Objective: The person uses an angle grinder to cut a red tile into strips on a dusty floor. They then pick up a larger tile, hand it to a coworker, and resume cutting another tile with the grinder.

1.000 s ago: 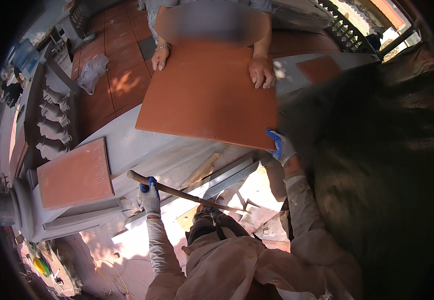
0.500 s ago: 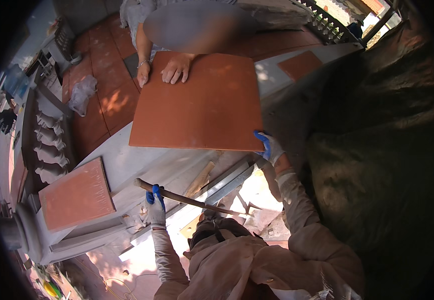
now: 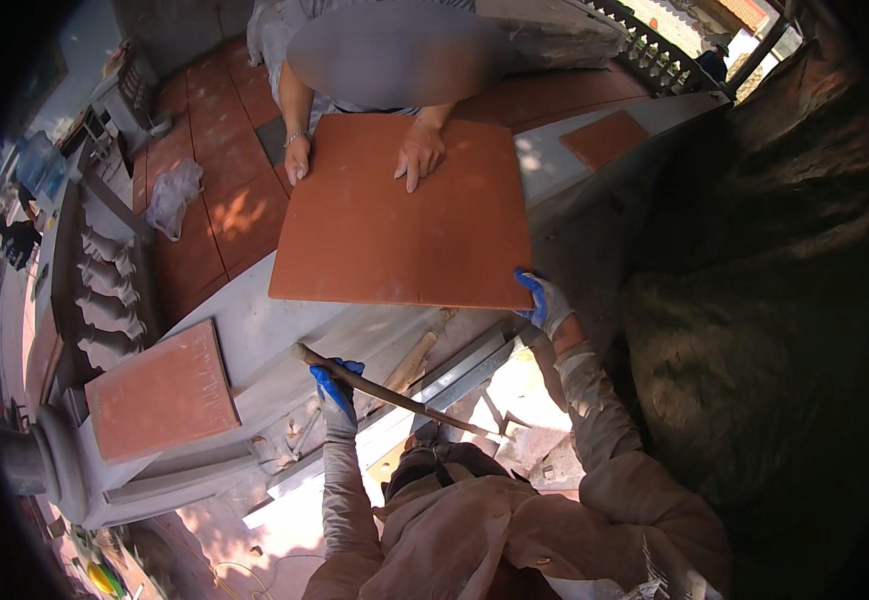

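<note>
My left hand, in a white and blue work glove, is closed around the upper part of a long wooden handle. The handle slants down to the right; a dark pointed head seems to sit at its lower end, too unclear to name. My gloved right hand grips the near right corner of a large square terracotta tile. Across from me, another person's hand holds the tile's left edge. That person's other hand rests on its top with a finger extended.
Below the tile runs a grey concrete ledge. A second terracotta tile lies on it at left, a third farther right. Balusters stand at left, a plastic bag lies on the red floor, and a dark tarp hangs at right.
The other person's hand on the tile has slid right, toward its middle, and now points. My left hand has shifted slightly right with the handle. The tile stays in my right hand.
</note>
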Available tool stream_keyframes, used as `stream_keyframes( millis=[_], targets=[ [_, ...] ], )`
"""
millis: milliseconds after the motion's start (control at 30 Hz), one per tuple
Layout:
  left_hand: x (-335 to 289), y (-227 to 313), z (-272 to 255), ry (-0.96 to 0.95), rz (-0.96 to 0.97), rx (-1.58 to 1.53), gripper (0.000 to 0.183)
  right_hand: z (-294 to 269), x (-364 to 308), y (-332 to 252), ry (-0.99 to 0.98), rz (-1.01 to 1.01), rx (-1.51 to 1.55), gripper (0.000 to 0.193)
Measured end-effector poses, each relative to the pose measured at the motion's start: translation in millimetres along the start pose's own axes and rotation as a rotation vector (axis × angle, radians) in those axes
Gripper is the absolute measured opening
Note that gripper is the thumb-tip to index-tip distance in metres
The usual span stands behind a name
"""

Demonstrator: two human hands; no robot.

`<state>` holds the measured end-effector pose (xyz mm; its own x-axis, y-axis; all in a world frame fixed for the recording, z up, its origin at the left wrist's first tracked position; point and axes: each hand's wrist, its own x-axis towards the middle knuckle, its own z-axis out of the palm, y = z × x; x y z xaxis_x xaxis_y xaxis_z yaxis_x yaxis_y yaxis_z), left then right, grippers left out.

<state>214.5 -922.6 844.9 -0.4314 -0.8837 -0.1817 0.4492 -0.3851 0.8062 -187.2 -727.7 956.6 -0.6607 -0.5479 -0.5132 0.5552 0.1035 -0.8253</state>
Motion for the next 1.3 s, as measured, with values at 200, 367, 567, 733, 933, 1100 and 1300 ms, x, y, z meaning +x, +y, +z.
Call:
stream_keyframes(
  millis=[200,367,567,733,933,1100,1300],
  targets=[
    [-25.3,3.0,39.4,0.076,0.087,-0.093,0.065,-3.7,2.9,0.4,-0.012,0.024,-0.012,0.05],
    [-33.9,28.0,87.5,0.075,0.108,-0.089,0.063,-7.6,5.0,2.0,-0.005,0.036,-0.055,0.052],
    [-81.0,11.1,176.9,-0.418,0.052,-0.164,0.053,-4.8,-7.1,0.4,0.18,-0.255,-0.16,0.042],
    [-98.0,-14.1,246.7,-0.561,0.028,0.211,0.036,-20.2,-114.9,14.6,0.202,-0.643,-0.217,0.051],
    [-79.9,-6.9,300.0,-0.986,0.385,0.782,0.04,-38.9,-187.0,98.1,0.052,-0.798,-0.535,0.055],
    [-66.8,41.8,312.7,-1.075,0.504,0.845,0.049,-69.2,-151.5,109.4,0.146,-0.623,-0.553,0.028],
    [37.6,134.8,204.8,-0.368,0.602,1.09,0.031,-87.1,-93.0,23.8,0.239,-0.475,-0.204,0.014]
  ],
)
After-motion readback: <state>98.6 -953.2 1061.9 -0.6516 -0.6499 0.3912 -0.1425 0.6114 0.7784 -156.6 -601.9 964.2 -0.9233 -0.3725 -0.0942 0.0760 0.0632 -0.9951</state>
